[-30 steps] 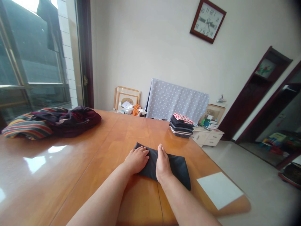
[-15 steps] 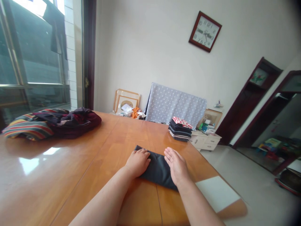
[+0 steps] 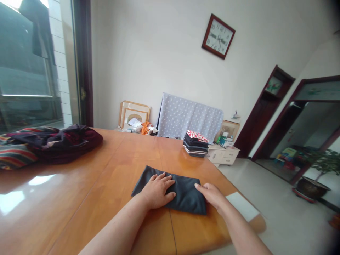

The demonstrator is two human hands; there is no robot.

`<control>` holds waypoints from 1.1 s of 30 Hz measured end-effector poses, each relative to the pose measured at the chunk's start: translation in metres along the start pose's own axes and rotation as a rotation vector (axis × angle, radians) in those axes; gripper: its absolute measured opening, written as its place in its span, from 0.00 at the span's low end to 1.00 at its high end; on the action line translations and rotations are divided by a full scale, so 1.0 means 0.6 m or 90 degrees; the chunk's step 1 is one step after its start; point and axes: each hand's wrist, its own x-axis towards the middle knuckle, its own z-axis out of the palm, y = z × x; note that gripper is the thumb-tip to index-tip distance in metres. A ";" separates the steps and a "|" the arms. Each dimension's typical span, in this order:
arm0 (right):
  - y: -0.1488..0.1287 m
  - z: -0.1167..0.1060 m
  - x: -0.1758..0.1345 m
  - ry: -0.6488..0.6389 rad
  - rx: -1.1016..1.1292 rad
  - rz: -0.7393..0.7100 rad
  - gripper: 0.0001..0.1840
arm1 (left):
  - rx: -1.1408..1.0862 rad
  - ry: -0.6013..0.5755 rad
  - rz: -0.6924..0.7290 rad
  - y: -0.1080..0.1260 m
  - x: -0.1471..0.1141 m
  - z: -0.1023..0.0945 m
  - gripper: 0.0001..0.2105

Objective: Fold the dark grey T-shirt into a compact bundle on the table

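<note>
A dark grey folded garment (image 3: 186, 194) lies as a flat strip on the wooden table (image 3: 117, 184); its exact kind does not show. My left hand (image 3: 158, 191) rests flat on its left half, fingers spread. At its right end, my right hand (image 3: 212, 194) pinches the edge, thumb on top and the other fingers partly hidden beneath. Farther back stands a neat stack of folded clothes (image 3: 196, 144), a red-and-white patterned piece on top.
On the left of the table is a heap of crumpled clothes (image 3: 66, 143), dark and striped. A pale rectangular sheet (image 3: 243, 206) lies near the right table edge. Beyond stand a white cabinet (image 3: 225, 156) and a potted plant (image 3: 312, 186).
My right hand has moved from above the garment to its right edge and taken hold there. The left fingers have spread on the cloth. The view has turned slightly right.
</note>
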 end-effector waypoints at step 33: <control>-0.029 -0.001 -0.038 -0.186 0.232 0.219 0.22 | -0.024 -0.050 -0.023 -0.001 0.002 -0.007 0.34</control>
